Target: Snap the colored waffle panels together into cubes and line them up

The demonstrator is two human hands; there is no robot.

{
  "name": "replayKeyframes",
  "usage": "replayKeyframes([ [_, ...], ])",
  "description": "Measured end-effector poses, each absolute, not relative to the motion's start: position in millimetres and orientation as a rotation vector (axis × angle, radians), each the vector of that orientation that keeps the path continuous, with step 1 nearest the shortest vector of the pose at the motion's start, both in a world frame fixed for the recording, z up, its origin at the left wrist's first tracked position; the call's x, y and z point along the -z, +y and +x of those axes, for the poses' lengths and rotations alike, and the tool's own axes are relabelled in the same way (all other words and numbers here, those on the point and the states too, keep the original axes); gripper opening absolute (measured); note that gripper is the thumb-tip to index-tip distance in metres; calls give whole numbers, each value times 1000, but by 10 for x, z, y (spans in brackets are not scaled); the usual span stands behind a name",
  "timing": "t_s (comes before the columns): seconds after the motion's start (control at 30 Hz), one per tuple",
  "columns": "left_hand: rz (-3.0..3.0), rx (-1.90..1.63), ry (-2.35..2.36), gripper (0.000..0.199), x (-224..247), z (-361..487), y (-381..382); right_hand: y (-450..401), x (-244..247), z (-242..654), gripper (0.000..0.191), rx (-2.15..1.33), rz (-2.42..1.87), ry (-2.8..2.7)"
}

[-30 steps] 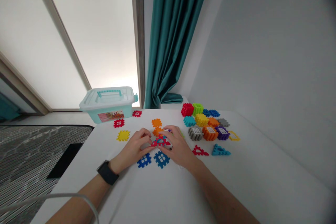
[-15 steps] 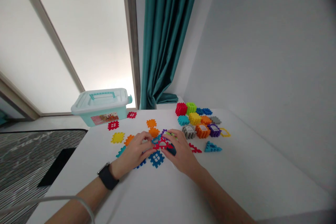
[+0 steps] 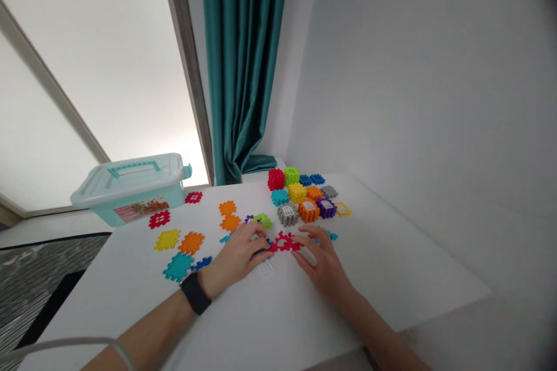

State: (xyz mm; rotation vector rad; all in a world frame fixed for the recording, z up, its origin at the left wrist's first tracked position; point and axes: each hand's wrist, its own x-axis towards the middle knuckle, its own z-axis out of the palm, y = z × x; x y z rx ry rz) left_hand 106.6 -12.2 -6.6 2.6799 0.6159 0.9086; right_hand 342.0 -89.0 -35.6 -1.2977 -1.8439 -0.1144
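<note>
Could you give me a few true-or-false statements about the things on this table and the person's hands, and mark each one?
1. A red piece is between the left hand and the right hand. True.
2. The watch is on the right wrist. False: it is on the left wrist.
3. The storage box stands wide open. False: its lid is on.
4. A yellow square piece lies beside an orange one. True.
5. The curtain is bright red. False: it is teal.
</note>
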Motion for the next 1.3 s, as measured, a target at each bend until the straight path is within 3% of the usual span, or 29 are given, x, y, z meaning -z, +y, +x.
replayKeyframes([
  [0.37, 2715, -825, 615, 14, 209, 1582, -25, -799, 408, 3845, 17, 185, -1417, -1909],
  [0.8, 2720, -768, 771, 8, 217, 1570, -13, -710, 469, 3798, 22, 207, -1491, -2010],
  [1.3, 2726, -706, 819, 9, 250, 1581, 0, -697, 489, 3788, 13, 185, -1572, -2026],
])
